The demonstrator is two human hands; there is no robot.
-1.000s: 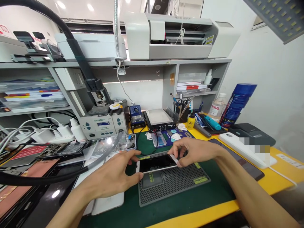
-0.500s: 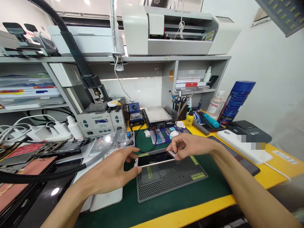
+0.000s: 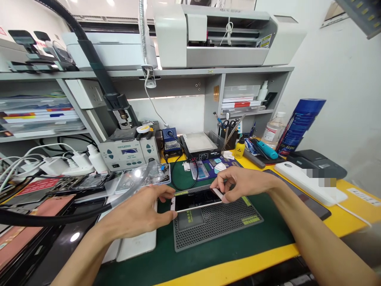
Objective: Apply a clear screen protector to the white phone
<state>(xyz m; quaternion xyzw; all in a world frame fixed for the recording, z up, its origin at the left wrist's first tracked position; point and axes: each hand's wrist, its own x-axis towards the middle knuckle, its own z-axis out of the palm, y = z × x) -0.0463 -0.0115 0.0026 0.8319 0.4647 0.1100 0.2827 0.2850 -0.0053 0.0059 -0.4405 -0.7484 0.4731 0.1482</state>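
A smartphone [image 3: 195,200] with a black screen and white ends lies lengthwise between my two hands, its near edge facing me. My left hand [image 3: 149,210] grips its left end, thumb at the near corner and fingers at the far one. At the other end, my right hand [image 3: 235,184] pinches the phone between thumb and curled fingers. Beneath it is a grey honeycomb-patterned pad [image 3: 220,226] with yellow-green labels, set on a dark green mat [image 3: 166,258]. Whether the phone touches the pad, I cannot tell.
A white phone [image 3: 138,246] lies left of the pad, near a clear parts box [image 3: 143,176]. A black hose [image 3: 53,216] crosses the left side. Behind stand a hot-air station [image 3: 127,155] and a flat heating plate [image 3: 201,143]. A dark tablet [image 3: 306,198] lies at right.
The phone's screen faces slightly more toward me, and its white right end shows more. Both hands keep their hold. The whole view has shifted slightly.
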